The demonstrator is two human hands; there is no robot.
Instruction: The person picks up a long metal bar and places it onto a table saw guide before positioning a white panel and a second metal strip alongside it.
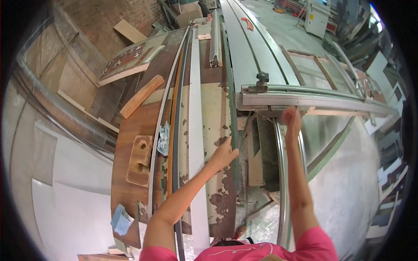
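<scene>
My left hand [223,155] is over the worn, paint-chipped table top [213,113], close to its right edge. Its index finger points forward and the thumb stands out to the right, with nothing held. Beneath my left forearm runs a long white strip [196,108], lengthwise along the table. My right hand [292,118] reaches to the near side of the metal crossbar [305,101] on the sliding table [248,48]; its fingers are blurred. A black clamp knob [262,79] sits on top of that bar.
On the left lie a wooden stick [142,96], a wood block with holes [140,160], a crumpled blue-grey cloth [163,139] and a light blue piece [122,219]. An orange-red handle-like piece [248,23] rests on the sliding table. A metal rail [283,174] runs beside my right arm.
</scene>
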